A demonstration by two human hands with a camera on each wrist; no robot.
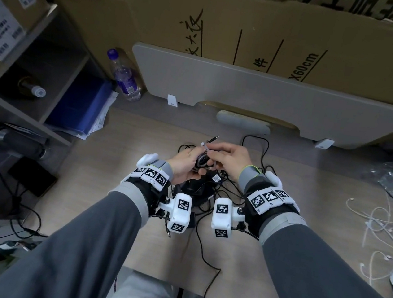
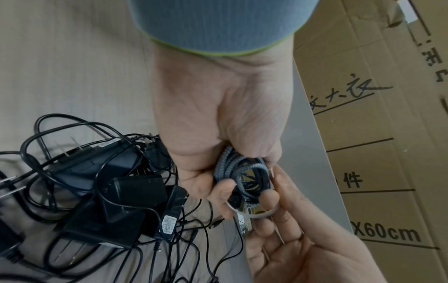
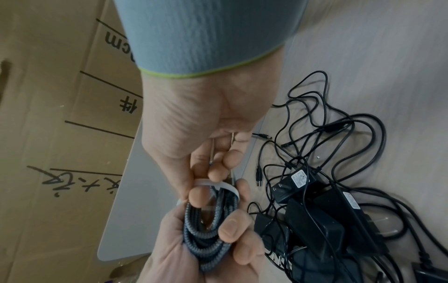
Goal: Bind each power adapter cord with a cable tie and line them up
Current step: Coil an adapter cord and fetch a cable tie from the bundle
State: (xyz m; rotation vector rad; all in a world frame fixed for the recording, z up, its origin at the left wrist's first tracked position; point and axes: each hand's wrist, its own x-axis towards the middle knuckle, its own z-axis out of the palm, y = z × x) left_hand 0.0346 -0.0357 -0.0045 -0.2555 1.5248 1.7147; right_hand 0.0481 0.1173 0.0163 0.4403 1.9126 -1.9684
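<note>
The left hand [image 1: 186,162] grips a coiled braided cord [image 3: 206,220] above the counter [image 1: 111,188]; right hand [image 1: 231,158] fingers [image 3: 218,172] pinch the white cable tie [image 3: 218,186] looped around it. The cord looks light and springy, best held mid-coil.

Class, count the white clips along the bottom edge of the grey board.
2. One white clip sits near the left end of the grey board, the other near its right end. The whole lower edge shows, so none seems hidden.
</note>
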